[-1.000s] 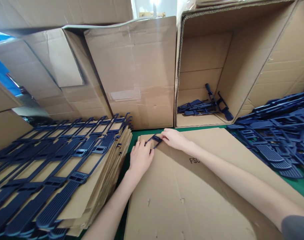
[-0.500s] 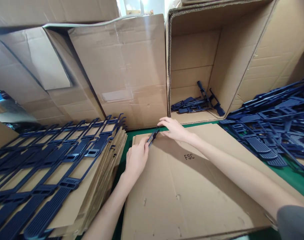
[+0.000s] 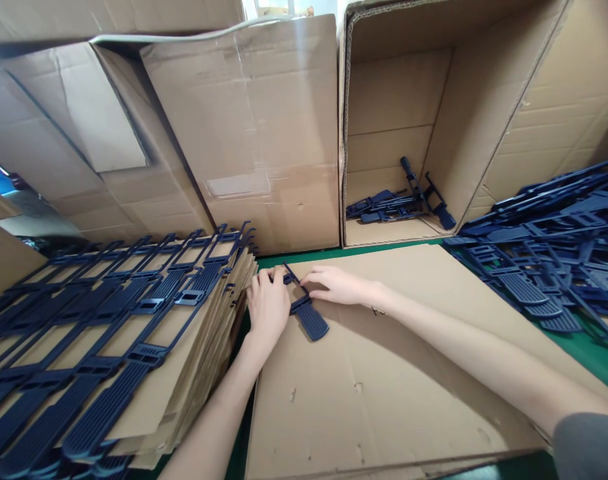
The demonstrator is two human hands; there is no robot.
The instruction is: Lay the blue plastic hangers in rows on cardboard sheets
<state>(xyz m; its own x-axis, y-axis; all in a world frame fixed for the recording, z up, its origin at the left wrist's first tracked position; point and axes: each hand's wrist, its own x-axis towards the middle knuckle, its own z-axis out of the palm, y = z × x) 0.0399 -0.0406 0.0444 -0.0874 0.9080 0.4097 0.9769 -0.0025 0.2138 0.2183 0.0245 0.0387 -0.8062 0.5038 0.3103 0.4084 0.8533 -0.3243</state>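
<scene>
Both my left grip [image 3: 268,303] and right grip [image 3: 341,285] held a ribbed navy frame [image 3: 313,323]; my forearm [image 3: 434,340] mostly hid black lettering [image 3: 377,311].

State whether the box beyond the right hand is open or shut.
Open: the box gapes at its near side, showing dark blue plastic parts inside.

The person's left hand [image 3: 269,300] hides one end of the dark blue ribbed plastic piece [image 3: 311,321] — its grip there cannot be told. The right forearm [image 3: 449,343] covers most of the black lettering [image 3: 378,311]. Picture edges crop the parts heap [image 3: 549,267], the open carton [image 3: 394,93] and the grey sleeve [image 3: 591,443].
</scene>
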